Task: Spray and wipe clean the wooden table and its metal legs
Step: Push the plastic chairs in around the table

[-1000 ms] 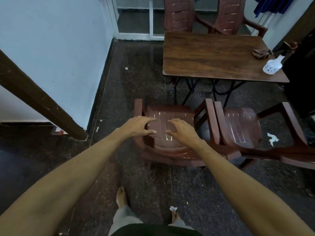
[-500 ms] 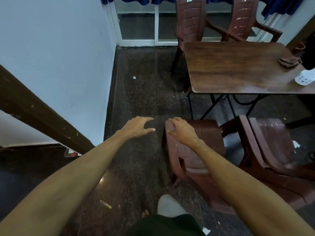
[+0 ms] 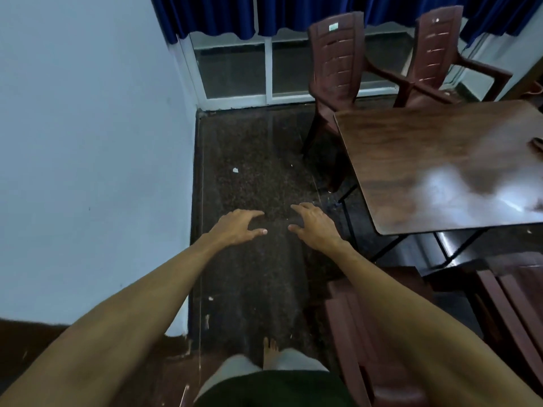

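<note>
Though right hand (image 3: 314,227) held chair (image 3: 343,333) before, now free; left hand (image 3: 238,227) free.

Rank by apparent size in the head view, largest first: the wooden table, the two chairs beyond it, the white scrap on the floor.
1. The wooden table, cut off at the frame edge.
2. The left far chair and right far chair: alike, not ranked apart.
3. The white scrap, by far smallest.

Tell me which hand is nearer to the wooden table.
Right. The right hand hangs over the floor just left of the wooden table; the left hand is farther left, nearer the wall.
</note>
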`<state>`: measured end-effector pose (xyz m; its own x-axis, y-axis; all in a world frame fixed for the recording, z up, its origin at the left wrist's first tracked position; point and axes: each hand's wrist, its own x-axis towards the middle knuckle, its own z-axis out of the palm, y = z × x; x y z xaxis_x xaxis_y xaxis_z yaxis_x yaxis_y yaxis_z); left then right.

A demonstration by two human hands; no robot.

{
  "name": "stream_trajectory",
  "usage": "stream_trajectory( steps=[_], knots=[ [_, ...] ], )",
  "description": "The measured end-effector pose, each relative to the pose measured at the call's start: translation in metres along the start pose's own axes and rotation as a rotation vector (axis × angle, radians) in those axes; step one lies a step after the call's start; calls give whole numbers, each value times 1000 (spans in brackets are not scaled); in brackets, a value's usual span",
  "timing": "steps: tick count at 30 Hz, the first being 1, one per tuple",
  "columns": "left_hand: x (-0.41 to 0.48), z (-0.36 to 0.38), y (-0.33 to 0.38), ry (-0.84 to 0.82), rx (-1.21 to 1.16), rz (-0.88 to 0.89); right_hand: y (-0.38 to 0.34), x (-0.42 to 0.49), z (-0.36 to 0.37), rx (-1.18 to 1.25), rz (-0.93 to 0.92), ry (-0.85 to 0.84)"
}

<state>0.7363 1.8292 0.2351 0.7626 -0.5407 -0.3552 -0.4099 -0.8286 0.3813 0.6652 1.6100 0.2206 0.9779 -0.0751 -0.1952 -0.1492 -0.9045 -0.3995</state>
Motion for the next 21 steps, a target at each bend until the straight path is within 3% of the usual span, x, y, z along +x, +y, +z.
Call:
stream_trajectory(
  steps=[13, 21],
  knots=[
    [314, -176, -116, -31, 61, 158, -5, 319, -64, 19, 173, 64],
    [510, -305, -132, -52, 106, 330, 0, 499, -134, 77, 272, 155]
  ],
)
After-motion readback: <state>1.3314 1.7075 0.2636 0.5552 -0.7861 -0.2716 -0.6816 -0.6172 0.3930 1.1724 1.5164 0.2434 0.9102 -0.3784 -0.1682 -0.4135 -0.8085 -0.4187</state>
